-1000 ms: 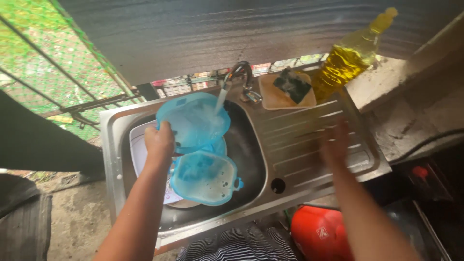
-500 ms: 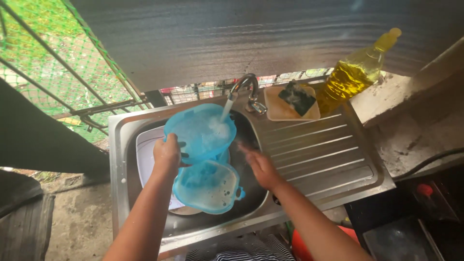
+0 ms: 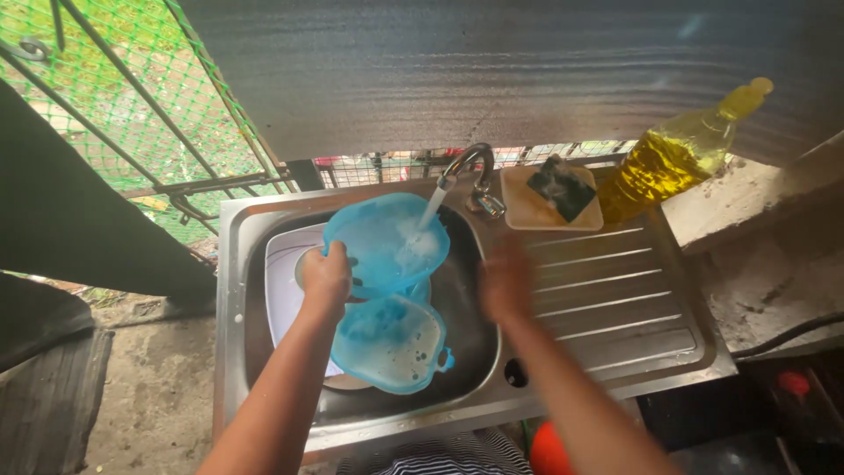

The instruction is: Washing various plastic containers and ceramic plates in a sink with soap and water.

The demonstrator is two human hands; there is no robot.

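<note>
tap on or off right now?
On. A stream of water runs from the faucet spout onto the blue plastic container that the left hand holds under it over the sink.

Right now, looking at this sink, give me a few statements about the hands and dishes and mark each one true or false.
1. The left hand holds a blue plastic lid under the running tap. True.
2. The right hand grips the yellow bottle. False: it hangs blurred above the sink's rim, empty.
3. A second blue container lies in the basin. True.
4. The sponge lies in the basin. False: it sits on a dish beside the tap.
</note>
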